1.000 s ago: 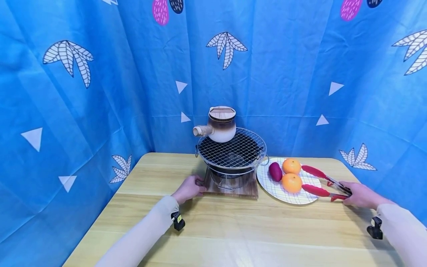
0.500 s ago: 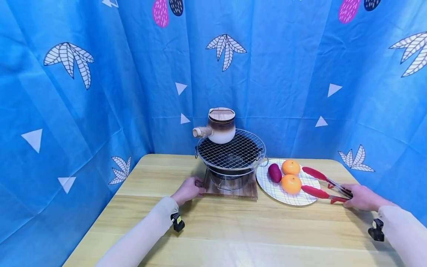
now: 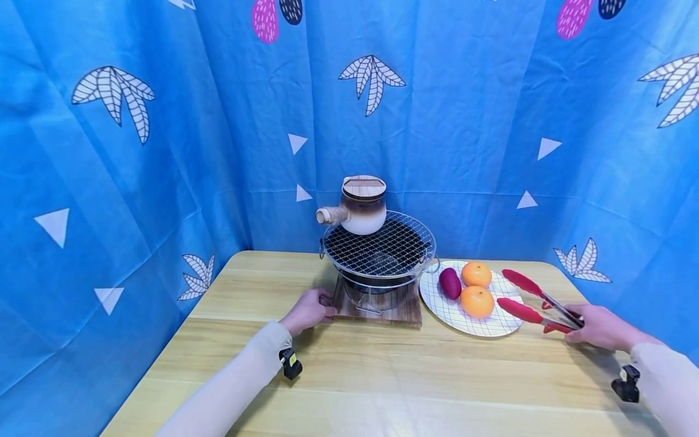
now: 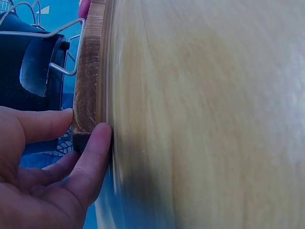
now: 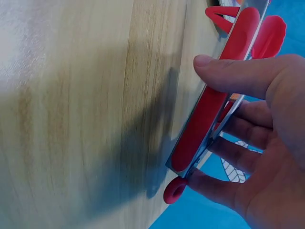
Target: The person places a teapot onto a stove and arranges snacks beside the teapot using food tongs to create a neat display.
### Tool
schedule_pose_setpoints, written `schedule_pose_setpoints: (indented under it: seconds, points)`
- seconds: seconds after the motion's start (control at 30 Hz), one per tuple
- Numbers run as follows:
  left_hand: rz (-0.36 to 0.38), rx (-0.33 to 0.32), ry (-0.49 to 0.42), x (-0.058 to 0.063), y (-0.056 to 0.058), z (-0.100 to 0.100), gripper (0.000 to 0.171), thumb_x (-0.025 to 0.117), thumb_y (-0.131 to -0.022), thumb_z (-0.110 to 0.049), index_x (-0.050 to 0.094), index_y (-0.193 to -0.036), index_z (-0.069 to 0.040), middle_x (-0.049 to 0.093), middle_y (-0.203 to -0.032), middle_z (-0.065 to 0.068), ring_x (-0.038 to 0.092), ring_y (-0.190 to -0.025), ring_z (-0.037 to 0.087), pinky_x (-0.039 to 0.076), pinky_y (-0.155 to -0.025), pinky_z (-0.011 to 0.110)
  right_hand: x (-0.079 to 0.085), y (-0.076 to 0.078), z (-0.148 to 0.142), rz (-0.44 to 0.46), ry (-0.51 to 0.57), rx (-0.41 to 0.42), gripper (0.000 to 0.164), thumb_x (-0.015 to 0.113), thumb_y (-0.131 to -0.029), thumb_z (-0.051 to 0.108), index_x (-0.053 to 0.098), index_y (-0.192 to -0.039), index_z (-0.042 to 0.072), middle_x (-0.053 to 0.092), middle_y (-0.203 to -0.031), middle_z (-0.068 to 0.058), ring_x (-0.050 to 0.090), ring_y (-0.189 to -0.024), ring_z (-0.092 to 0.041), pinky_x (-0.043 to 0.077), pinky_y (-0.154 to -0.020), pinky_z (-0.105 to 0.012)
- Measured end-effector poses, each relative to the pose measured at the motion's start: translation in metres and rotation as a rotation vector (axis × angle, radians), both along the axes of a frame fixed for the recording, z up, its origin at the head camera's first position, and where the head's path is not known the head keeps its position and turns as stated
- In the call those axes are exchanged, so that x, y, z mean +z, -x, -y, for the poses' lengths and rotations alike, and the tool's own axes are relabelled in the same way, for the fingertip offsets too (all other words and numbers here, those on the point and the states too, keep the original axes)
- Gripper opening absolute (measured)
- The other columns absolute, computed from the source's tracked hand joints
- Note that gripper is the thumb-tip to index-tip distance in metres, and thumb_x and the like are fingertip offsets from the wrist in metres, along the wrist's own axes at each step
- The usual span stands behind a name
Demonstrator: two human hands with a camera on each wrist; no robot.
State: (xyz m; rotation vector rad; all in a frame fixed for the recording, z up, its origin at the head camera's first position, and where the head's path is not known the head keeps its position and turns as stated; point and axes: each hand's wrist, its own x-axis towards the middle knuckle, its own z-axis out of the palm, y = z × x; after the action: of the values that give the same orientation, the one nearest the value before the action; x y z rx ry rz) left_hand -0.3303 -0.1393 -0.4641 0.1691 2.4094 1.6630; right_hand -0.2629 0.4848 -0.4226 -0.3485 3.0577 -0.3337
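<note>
My left hand point(image 3: 310, 311) pinches the near left corner of a dark wooden board point(image 3: 404, 312), thumb on one face and fingers at the other in the left wrist view. On the board stands a small black grill with a round wire rack point(image 3: 382, 255). My right hand point(image 3: 603, 328) holds red-and-silver tongs point(image 3: 557, 312) by the handles. The tong heads are spread apart, over the right rim of a white checked plate point(image 3: 464, 325). Two oranges point(image 3: 477, 301) and a purple oval item point(image 3: 450, 283), perhaps a sweet potato, lie on it, apart from the tongs.
A brown-and-white pot point(image 3: 364, 212) with a wooden lid and side handle sits at the back of the rack. Blue patterned curtains point(image 3: 459, 121) enclose the back and sides of the light wooden table point(image 3: 371, 382).
My right hand and the tongs have shifted slightly right, and the tong heads have drawn away from the oranges. The left hand keeps its place at the board.
</note>
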Motion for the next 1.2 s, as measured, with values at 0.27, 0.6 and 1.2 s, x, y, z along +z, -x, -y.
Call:
schedule_pose_setpoints:
  seconds: [0.27, 0.6, 1.2]
  points:
    - [0.004, -0.007, 0.006, 0.001, -0.002, 0.001, 0.043, 0.070, -0.088, 0.003, 0.053, -0.127, 0.009, 0.065, -0.102, 0.021, 0.072, -0.078, 0.027, 0.065, -0.076, 0.036, 0.008, -0.007, 0.004, 0.081, 0.103, -0.083, 0.087, 0.082, -0.081, 0.031, 0.041, -0.141, -0.016, 0.060, -0.092, -0.012, 0.049, -0.074, -0.022, 0.038, -0.061, -0.030]
    - [0.007, -0.007, -0.001, 0.000, -0.001, 0.001, 0.042, 0.070, -0.088, 0.004, 0.053, -0.126, 0.009, 0.064, -0.102, 0.021, 0.071, -0.078, 0.026, 0.065, -0.076, 0.035, 0.016, -0.014, 0.003, -0.044, 0.084, -0.089, 0.085, 0.081, -0.083, 0.039, 0.046, -0.139, -0.015, 0.061, -0.107, -0.030, 0.051, -0.078, -0.023, 0.040, -0.065, -0.033]
    - [0.004, 0.004, 0.002, 0.002, -0.002, 0.000, 0.043, 0.069, -0.087, 0.005, 0.052, -0.126, 0.012, 0.067, -0.100, 0.021, 0.071, -0.077, 0.024, 0.066, -0.074, 0.035, 0.031, -0.028, 0.018, -0.105, 0.070, -0.032, 0.081, 0.080, -0.084, 0.039, 0.050, -0.136, -0.015, 0.060, -0.105, -0.022, 0.039, -0.060, -0.010, 0.033, -0.056, -0.024]
